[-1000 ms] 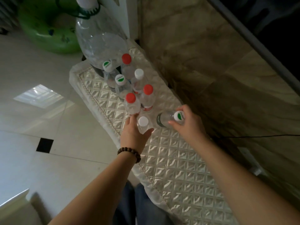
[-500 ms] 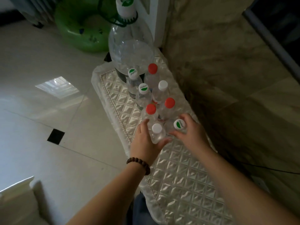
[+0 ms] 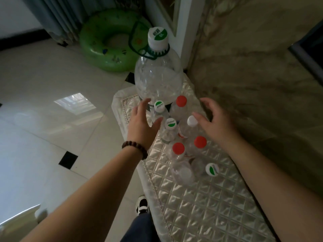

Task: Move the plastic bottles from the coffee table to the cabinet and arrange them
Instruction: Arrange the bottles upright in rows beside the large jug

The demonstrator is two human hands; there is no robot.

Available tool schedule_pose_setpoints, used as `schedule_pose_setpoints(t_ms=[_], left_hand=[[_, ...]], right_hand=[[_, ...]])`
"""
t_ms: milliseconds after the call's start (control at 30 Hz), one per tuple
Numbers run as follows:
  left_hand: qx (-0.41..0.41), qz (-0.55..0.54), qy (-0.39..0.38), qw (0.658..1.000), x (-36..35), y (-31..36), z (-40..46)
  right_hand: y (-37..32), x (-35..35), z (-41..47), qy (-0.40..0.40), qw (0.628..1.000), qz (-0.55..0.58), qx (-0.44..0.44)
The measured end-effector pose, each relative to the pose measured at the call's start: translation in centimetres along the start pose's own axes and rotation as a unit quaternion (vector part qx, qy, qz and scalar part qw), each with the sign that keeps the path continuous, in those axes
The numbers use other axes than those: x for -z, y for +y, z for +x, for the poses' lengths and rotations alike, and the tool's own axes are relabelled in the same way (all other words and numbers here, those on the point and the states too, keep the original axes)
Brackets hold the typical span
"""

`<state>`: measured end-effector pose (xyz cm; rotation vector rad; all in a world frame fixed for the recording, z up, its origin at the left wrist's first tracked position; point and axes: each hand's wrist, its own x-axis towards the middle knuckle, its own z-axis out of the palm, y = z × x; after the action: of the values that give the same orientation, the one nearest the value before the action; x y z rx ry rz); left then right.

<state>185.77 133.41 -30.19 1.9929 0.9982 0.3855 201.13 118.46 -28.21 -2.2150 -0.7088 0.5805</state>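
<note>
left hand (image 3: 142, 119): i see it open with fingers spread, holding nothing. it is beside the far small bottles, near the foot of the big bottle (image 3: 158, 79).
right hand (image 3: 215, 120): open too, fingers spread and a bit bent, holding nothing. its thumb is just beside the white cap bottle (image 3: 189, 126).
small bottles: they stand close together on the quilted surface (image 3: 209, 206). there are two green-and-white caps at the far end (image 3: 159, 105) (image 3: 171, 123), a red cap bottle (image 3: 181, 102) by the big bottle, and two more red caps (image 3: 178, 148) (image 3: 200, 142) nearer me.
nearest bottles: one clear bottle (image 3: 183, 173) and one with a green-and-white cap (image 3: 211, 169) that looks tipped over. i cannot tell for sure.
step: i think this is the tidy-up step. the bottles are on the cabinet top already, and both hands reach in on each side of the group.
next move: i think it needs a soft push from both sides to line the bottles up. they are light and empty, so a hard push could knock them down.
also here: a green swim ring (image 3: 108, 41) on the floor.
</note>
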Motion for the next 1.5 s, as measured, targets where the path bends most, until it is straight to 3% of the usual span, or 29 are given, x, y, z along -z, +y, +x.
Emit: schedule_pose_setpoints(t_ms=[100, 300, 900, 1100, 1300, 1500], left_hand=[[-0.025, 0.037, -0.047, 0.998, -0.7, 0.3, 2.4], [-0.040, 0.063, -0.041, 0.996, -1.4, -0.4, 3.4], [-0.027, 0.028, -0.073, 0.997, -2.2, 0.0, 3.8], [-0.022, -0.061, -0.003, 0.998, -0.3, -1.0, 0.4], [-0.030, -0.004, -0.116, 0.993, -1.5, -0.8, -2.4], [-0.010, 0.007, -0.090, 0.996, -2.8, -0.2, -1.7]], right_hand=[[-1.1, -1.4, 3.4, -0.040, 0.999, -0.026, 0.022], [-1.1, -2.9, 5.7, -0.104, 0.989, -0.108, 0.016], [-1.0, -2.2, 5.8, -0.071, 0.996, -0.060, -0.001], [-0.6, -0.3, 2.6, -0.019, 0.999, -0.033, -0.013], [0.3, -0.5, -0.3, -0.095, 0.992, -0.082, -0.023], [0.5, -0.8, 0.1, -0.096, 0.990, -0.107, -0.013]])
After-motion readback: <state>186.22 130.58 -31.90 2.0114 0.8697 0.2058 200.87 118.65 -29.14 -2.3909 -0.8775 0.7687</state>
